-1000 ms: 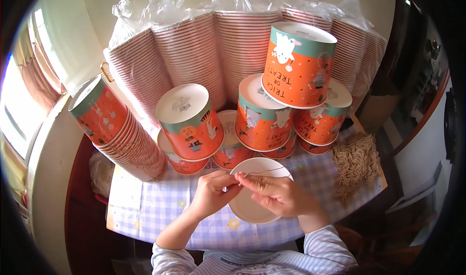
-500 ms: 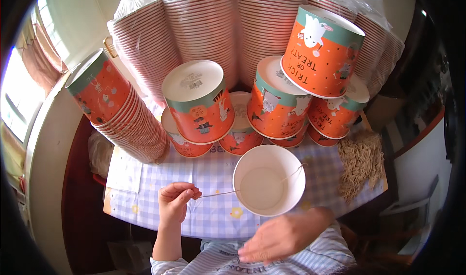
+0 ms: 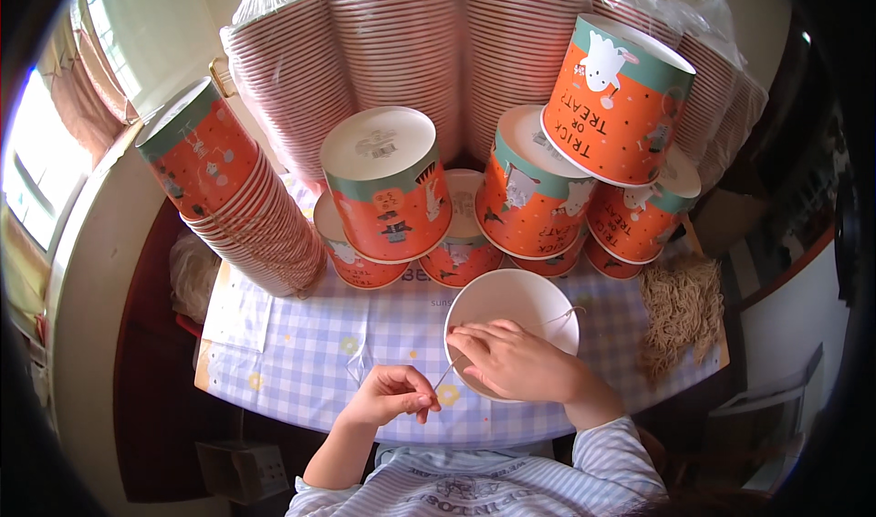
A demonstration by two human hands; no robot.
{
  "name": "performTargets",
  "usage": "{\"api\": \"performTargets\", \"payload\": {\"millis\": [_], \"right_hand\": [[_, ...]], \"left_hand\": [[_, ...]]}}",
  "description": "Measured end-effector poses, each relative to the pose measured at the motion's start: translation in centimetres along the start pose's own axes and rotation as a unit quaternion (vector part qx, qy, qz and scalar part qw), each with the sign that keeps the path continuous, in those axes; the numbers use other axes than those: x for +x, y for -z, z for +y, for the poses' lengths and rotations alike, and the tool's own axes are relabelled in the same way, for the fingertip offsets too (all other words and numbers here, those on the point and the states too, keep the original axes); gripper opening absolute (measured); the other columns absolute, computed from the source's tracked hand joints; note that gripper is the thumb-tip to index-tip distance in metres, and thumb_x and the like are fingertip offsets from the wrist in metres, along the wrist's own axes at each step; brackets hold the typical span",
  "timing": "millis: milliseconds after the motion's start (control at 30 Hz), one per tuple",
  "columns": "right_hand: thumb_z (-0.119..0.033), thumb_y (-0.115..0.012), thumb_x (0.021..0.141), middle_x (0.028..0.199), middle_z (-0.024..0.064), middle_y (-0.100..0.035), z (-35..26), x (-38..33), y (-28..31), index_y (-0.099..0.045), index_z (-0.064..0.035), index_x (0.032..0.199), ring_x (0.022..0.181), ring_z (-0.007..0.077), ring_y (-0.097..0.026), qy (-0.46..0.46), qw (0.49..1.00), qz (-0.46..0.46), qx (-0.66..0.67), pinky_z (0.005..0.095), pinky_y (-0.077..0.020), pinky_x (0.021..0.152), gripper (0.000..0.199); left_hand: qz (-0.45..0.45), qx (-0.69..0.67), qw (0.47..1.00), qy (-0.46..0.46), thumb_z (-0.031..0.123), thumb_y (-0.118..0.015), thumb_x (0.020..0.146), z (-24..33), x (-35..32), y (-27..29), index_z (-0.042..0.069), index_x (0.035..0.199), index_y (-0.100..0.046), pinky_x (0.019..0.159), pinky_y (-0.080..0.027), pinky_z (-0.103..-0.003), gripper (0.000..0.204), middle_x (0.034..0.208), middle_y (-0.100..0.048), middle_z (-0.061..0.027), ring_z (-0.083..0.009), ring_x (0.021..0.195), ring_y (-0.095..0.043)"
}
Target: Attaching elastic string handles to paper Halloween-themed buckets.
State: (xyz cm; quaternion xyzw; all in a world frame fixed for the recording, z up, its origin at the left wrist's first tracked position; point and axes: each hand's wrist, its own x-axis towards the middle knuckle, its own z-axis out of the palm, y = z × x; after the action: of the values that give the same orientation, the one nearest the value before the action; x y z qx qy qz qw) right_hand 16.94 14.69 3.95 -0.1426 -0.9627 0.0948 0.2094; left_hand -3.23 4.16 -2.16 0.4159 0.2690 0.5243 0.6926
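A white-lined paper bucket (image 3: pixel 511 291) stands mouth up near the table's front edge. Thin string (image 3: pixel 446 375) runs from its left side to my left hand (image 3: pixel 398 396), whose thumb and fingers pinch it just outside the bucket. My right hand (image 3: pixel 518 357) reaches over the mouth from the right, palm down. Its fingers stretch to the inner left wall, with the thumb apart and lower. Whether its hidden fingertips touch the string I cannot tell. Another piece of string (image 3: pixel 571 313) pokes out over the right rim.
Upside-down orange and green buckets (image 3: pixel 388 188) are piled behind, one (image 3: pixel 620 102) tilted on top. Nested buckets (image 3: pixel 246 207) lean at the left. Tall bucket stacks in clear plastic (image 3: pixel 392 61) fill the back. A string bundle (image 3: pixel 682 312) lies at the right of the checked tablecloth (image 3: pixel 301 371).
My right hand has moved from in front of the bucket up over its mouth. My left hand has come right and slightly down, closer to the bucket, still pinching the string.
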Motion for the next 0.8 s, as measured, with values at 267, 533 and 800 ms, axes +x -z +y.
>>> {"api": "performTargets", "payload": {"millis": [267, 533, 800], "right_hand": [[-0.015, -0.054, 0.080, 0.072, 0.0075, -0.060, 1.2, -0.8, 0.5, -0.051, -0.0045, 0.095, 0.069, 0.0232, -0.060, 0.029, 0.980, -0.159, 0.114, 0.0329, -0.0440, 0.067, 0.019], [-0.013, -0.051, 0.077, 0.083, 0.0068, -0.063, 1.8, -0.9, 0.0, -0.054, -0.0048, 0.099, 0.078, 0.0197, -0.061, 0.009, 0.989, -0.142, 0.039, 0.0321, -0.0461, 0.068, 0.024], [-0.012, -0.049, 0.077, 0.082, 0.0080, -0.063, 1.7, -0.8, 0.0, -0.054, -0.0045, 0.098, 0.078, 0.0207, -0.062, 0.002, 0.987, -0.150, 0.051, 0.0336, -0.0476, 0.068, 0.023]], "left_hand": [[0.218, 0.119, 0.969, -0.002, 0.006, -0.052, 0.087, -1.9, 1.8, -0.5, -0.002, 0.093, -0.057, 0.055, -0.044, -0.021, 0.012, 0.083, -0.064, -0.0089, -0.0147, 0.073, -0.064], [0.265, 0.168, 0.949, -0.011, 0.006, -0.054, 0.086, -2.4, 2.3, -1.5, -0.002, 0.090, -0.057, 0.055, -0.044, -0.019, 0.010, 0.082, -0.063, -0.0071, -0.0140, 0.072, -0.064], [0.269, 0.156, 0.950, -0.037, 0.005, -0.054, 0.085, -2.8, 2.6, -1.6, -0.001, 0.090, -0.057, 0.054, -0.043, -0.018, 0.008, 0.080, -0.063, -0.0062, -0.0107, 0.069, -0.061]]}}
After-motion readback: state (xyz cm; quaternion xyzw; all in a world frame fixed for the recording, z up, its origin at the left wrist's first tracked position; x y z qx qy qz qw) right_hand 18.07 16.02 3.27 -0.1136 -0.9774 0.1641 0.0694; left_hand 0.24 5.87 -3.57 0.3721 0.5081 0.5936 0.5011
